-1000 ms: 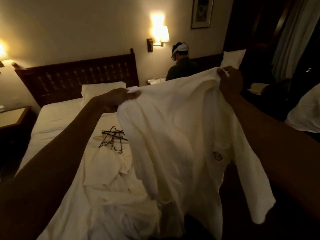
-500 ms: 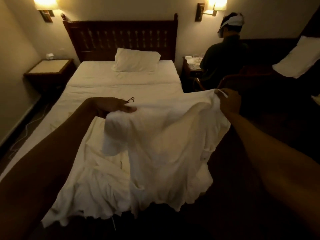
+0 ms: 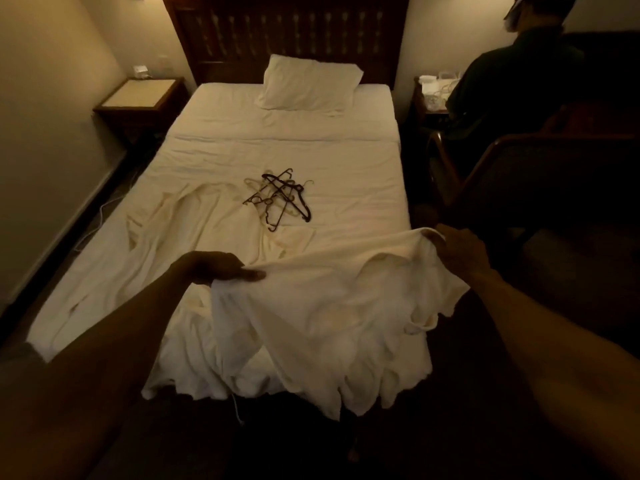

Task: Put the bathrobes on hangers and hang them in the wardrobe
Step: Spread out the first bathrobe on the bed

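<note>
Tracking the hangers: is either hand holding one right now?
No, the left hand and right hand both grip the bathrobe, while the hangers lie piled on the bed.

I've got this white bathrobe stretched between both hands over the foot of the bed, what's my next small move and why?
Probably lay the white cloth bathrobe flat on the white-sheeted bed: your left hand and right hand both grip it, so neither can reach the tangled pile of dark and pale hangers mid-mattress.

Your right hand [image 3: 462, 252]: fingertips buried in a fold of the bathrobe [image 3: 329, 306]. At 12 o'clock, hangers [image 3: 278, 199] tangled, count unreadable. At 2 o'clock, seated person [image 3: 516, 67], head cut by top edge. Items on nightstand [image 3: 420, 109] alongside too small to name.
</note>
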`<state>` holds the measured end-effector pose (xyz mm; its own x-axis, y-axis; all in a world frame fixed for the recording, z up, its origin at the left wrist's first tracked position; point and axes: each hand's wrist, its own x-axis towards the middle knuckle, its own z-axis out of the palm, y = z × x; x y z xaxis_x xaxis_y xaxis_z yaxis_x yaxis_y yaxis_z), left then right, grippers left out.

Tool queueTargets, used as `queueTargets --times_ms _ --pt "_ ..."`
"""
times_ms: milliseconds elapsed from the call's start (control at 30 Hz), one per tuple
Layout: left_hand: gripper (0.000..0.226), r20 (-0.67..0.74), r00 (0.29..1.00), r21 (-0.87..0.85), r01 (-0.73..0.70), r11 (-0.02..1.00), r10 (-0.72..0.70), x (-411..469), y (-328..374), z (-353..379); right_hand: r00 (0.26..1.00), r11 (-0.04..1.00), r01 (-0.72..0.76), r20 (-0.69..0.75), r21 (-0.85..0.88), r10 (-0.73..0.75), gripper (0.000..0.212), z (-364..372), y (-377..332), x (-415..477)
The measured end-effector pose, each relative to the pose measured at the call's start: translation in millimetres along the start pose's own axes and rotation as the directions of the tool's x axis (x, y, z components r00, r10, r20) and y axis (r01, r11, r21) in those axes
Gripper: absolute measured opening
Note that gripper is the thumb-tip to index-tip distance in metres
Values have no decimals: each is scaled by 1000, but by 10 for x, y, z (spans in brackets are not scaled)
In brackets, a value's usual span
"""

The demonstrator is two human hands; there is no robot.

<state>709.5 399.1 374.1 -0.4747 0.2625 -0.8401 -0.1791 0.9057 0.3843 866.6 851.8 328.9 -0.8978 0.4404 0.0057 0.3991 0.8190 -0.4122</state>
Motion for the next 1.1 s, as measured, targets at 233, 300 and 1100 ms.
queueTargets --times_ms 233,300,1100 --pt "46 -388 898 -194 -301 934 209 613 332 -475 992 990 -98 -68 104 105 53 258 -108 706" --pt "46 -493 849 -227 -340 913 193 931 472 -673 987 986 -112 -104 127 126 54 332 -194 1070" --pt "46 -650 755 26 -88 996 84 5492 1096 -1303 963 962 -270 -17 -27 270 52 3199 930 4155"
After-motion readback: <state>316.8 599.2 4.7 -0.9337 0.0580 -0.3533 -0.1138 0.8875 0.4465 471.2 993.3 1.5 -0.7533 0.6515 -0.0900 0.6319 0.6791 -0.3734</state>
